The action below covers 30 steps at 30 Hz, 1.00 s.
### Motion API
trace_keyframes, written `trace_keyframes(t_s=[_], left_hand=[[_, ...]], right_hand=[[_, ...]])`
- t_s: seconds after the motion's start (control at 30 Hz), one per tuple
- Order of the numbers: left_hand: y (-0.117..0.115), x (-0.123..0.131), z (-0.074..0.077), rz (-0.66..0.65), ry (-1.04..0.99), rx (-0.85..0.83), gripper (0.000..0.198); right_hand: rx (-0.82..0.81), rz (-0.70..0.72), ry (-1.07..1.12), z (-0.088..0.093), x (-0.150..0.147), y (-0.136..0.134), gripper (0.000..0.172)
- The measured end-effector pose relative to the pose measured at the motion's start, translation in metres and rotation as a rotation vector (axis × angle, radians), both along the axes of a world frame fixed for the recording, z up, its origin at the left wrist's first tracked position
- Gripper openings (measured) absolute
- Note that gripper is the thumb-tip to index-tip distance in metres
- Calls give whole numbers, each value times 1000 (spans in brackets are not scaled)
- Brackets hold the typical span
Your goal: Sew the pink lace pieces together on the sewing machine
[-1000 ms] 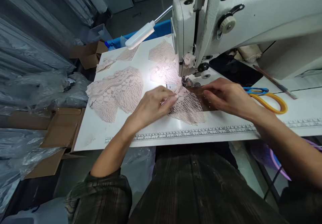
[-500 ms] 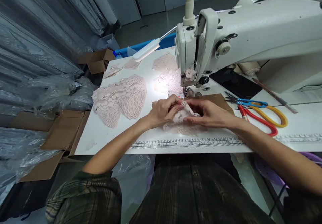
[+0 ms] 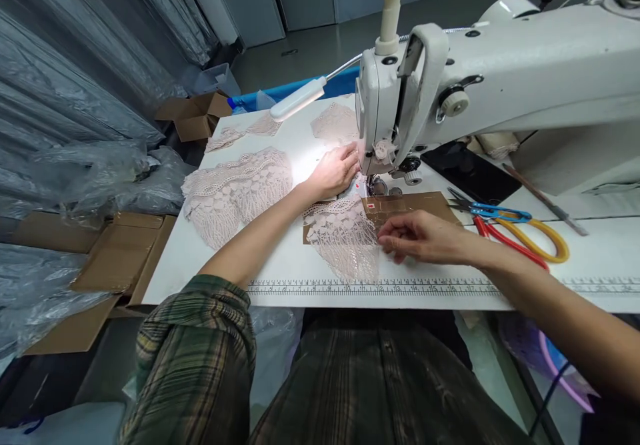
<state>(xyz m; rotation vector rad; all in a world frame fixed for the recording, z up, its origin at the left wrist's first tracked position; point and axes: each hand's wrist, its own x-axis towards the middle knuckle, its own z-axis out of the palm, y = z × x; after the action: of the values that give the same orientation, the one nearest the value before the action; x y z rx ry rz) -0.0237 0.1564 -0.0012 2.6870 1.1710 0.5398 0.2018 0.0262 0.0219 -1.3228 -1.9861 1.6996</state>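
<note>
My left hand (image 3: 336, 170) is stretched forward beside the needle area of the white sewing machine (image 3: 377, 105); its fingers are together over pale lace, and what they hold is hidden. A pink lace piece (image 3: 345, 238) lies flat in front of the machine, partly over a brown board (image 3: 413, 205). At that piece's right edge is my right hand (image 3: 410, 237), its fingers loosely curled and apart, with nothing seen in them. More lace pieces (image 3: 240, 188) lie on the left of the white table.
Blue-and-yellow scissors (image 3: 505, 215) and red-handled ones lie on the right, near a black cloth (image 3: 470, 168). A printed ruler (image 3: 350, 289) runs along the front edge. A white lamp (image 3: 299, 99) hangs over the table. Cardboard boxes (image 3: 195, 115) stand at the left.
My left hand has moved forward to the machine. My right hand has let go of the lace, which now lies spread flat. The view has shifted slightly.
</note>
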Motion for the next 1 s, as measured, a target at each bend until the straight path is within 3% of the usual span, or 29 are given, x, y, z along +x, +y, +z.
trace_keyframes(t_s=[0.1,0.2,0.27,0.37,0.47,0.6,0.77,0.9,1.0], left_hand=[[-1,-4,2,-10,-52,38,32],[-28,-17,9,-16,-90,99,32],[-58,-28,12,-119,-129,68,31],[-103,-43,14,-466,-136,-197,25],[-129,-49,11,-466,-133,-273,20],[-130,-41,6,-421,-222,-215,15],[-125,-33,14,-460,-275,-247,16],[-126,-42,19,-358,-288,-59,20],[-129,-50,18,-383,-101,65,24]], right_hand=[[384,-90,-205,2,15,8,27],[707,-153,-316,-2,14,12,29],[848,-104,-298,-7,6,11,35],[958,78,-270,-18,-8,11,42],[1068,162,-355,-25,-16,15,43],[1041,86,-321,-28,-9,23,41],[766,-139,-137,-26,13,27,38],[669,-248,-117,-23,15,25,32],[745,-228,-153,-20,7,21,33]])
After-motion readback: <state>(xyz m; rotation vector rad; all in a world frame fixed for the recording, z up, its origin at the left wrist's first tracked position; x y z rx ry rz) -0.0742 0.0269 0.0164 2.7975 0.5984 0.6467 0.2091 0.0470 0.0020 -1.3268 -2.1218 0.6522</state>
